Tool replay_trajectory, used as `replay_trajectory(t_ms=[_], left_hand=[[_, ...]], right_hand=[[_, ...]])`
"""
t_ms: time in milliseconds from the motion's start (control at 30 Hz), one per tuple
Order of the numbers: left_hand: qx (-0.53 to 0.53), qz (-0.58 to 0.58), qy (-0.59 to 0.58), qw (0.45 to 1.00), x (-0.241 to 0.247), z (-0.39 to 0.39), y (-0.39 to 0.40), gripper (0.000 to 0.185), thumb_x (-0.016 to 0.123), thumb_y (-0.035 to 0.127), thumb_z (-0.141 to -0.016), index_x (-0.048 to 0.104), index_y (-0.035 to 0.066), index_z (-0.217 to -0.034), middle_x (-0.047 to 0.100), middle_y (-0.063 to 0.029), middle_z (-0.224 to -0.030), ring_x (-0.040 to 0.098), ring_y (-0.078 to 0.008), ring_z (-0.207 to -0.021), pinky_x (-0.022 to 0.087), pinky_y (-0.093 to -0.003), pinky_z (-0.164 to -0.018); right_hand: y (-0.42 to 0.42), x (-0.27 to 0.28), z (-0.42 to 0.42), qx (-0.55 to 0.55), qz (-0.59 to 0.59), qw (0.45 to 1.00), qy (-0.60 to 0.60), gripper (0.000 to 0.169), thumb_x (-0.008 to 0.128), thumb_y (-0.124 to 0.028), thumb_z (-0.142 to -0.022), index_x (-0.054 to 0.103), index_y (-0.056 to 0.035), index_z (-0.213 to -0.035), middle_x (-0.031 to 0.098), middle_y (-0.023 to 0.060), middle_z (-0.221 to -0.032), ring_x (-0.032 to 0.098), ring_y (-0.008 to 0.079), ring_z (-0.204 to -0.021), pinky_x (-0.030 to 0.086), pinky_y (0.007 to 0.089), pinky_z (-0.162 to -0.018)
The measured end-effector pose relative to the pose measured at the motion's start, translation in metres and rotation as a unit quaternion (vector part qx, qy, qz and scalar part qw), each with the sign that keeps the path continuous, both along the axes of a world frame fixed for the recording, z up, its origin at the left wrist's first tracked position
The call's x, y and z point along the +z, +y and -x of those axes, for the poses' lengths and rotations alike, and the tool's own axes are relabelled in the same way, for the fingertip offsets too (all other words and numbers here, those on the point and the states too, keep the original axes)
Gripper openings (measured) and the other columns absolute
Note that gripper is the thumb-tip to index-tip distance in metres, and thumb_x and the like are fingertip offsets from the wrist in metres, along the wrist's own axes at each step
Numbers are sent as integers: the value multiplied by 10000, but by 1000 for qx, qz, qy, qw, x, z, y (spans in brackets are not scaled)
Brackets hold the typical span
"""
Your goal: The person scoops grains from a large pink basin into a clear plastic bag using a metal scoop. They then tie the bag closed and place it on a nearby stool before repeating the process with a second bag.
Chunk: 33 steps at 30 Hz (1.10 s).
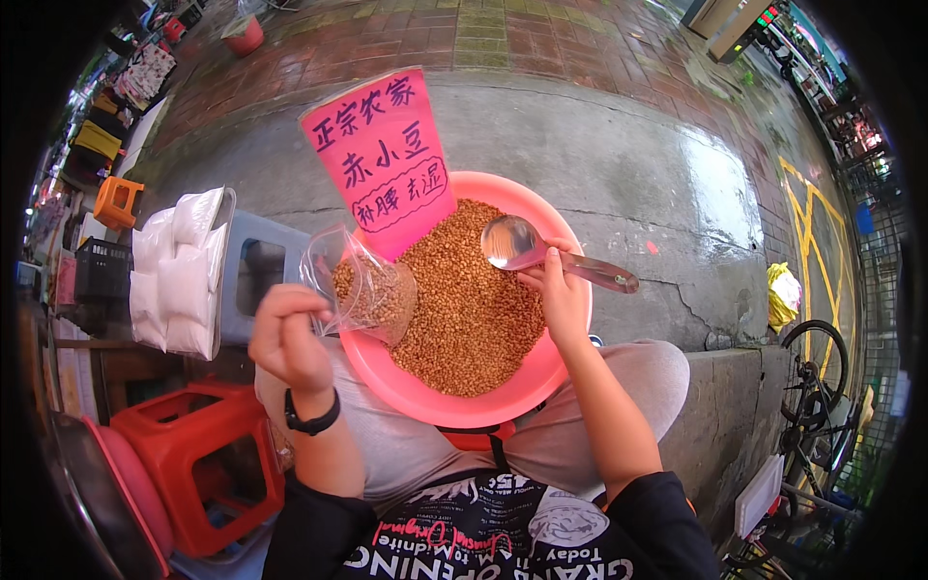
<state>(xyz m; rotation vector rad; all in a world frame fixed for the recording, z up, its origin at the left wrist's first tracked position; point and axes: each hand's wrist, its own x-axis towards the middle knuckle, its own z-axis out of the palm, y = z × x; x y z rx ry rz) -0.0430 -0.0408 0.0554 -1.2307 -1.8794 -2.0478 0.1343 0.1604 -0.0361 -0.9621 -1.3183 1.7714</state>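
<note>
A pink plastic basin (464, 413) in front of me holds a heap of small brown grains or beans (464, 312). My left hand (291, 337), with a black band on its wrist, pinches the edge of a clear plastic bag (373, 297). Beans partly fill that bag, which leans on the basin's left side. My right hand (562, 290) grips a large metal spoon (511, 243) by the handle, over the right part of the heap. The spoon's bowl appears to hold no beans. Behind the bag, a pink handwritten sign (384, 159) stands tilted in the basin.
Left of the basin, white filled bags (181, 272) rest against a grey-blue plastic stool (264, 268). A red plastic stool (203, 464) is nearer me. Wet concrete pavement (616, 159) stretches ahead. At the right are a low concrete ledge (725, 406) and a bicycle (819, 406).
</note>
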Motion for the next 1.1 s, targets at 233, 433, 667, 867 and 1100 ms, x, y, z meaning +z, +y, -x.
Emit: replay_trajectory(t_ms=[233, 433, 667, 867, 1100], left_hand=[[102, -30, -122, 987, -1, 22, -10, 149, 405, -32, -777, 544, -23, -725, 548, -79, -697, 477, -114, -574, 383, -213, -540], [59, 29, -88, 994, 0, 14, -7, 155, 404, -47, -790, 545, -21, -730, 547, -68, -704, 488, -98, -588, 397, -200, -546], [81, 50, -115, 989, -1, 12, -4, 165, 409, -39, -803, 560, -19, -741, 553, -55, -697, 494, -85, -572, 396, -194, -540], [111, 68, -132, 983, -3, 16, -5, 153, 428, 23, -800, 568, -5, -746, 558, -53, -659, 489, -95, -552, 395, -202, -542], [93, 75, -138, 983, -5, 13, -2, 145, 441, 15, -809, 574, -4, -757, 560, -46, -672, 496, -91, -563, 393, -201, -546]], right_hand=[[-2, -11, 6, 15, 10, 1000, 4, 207, 386, -184, -958, 415, -35, -1099, 520, 106, -940, 603, 163, -776, 542, 287, -686], [-3, -14, 11, 53, 16, 998, -27, 196, 378, -128, -950, 401, -11, -1105, 542, 126, -957, 614, 163, -750, 531, 256, -638], [-3, -19, 12, 91, 40, 994, -54, 210, 418, -136, -940, 411, -8, -1107, 546, 126, -934, 622, 164, -732, 531, 251, -613], [-2, -18, 11, 108, 53, 991, -51, 212, 439, -115, -927, 438, 5, -1101, 561, 108, -929, 628, 159, -730, 529, 233, -589], [-3, -18, 10, 130, 51, 988, -69, 250, 483, -148, -919, 491, 18, -1106, 578, 123, -939, 641, 175, -734, 532, 231, -583]])
